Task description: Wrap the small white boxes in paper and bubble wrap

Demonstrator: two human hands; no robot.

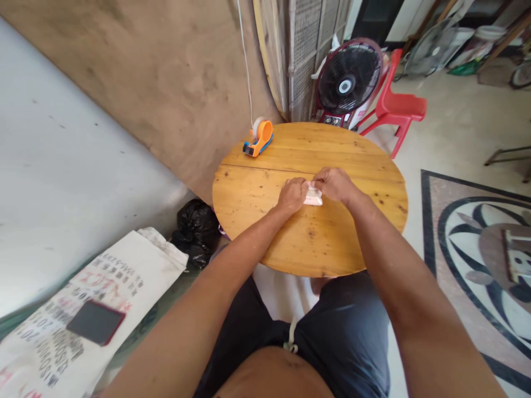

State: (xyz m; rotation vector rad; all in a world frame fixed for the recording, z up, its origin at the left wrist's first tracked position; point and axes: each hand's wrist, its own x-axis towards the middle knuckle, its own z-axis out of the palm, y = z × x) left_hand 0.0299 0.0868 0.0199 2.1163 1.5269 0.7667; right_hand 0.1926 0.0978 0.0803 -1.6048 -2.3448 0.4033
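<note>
A small pale pink and white packet [313, 197], perhaps of soft plastic, is at the middle of the round wooden table [298, 243]. My left hand [293, 194] is closed over the packet's left end, its fingers bent. At the far right corner, the fingers of my right hand [333, 184] pinch the packet's edge. Both hands are close together, and they hide part of the packet. I cannot tell whether it is opened or what is inside it.
An orange and blue tape dispenser [260, 137] stands near the table's far left edge. Beyond the table are a fan [349, 77] and a red chair [398, 105]. Left, a phone [96, 321] lies on a white sack [124, 271], beside a black bag [197, 229].
</note>
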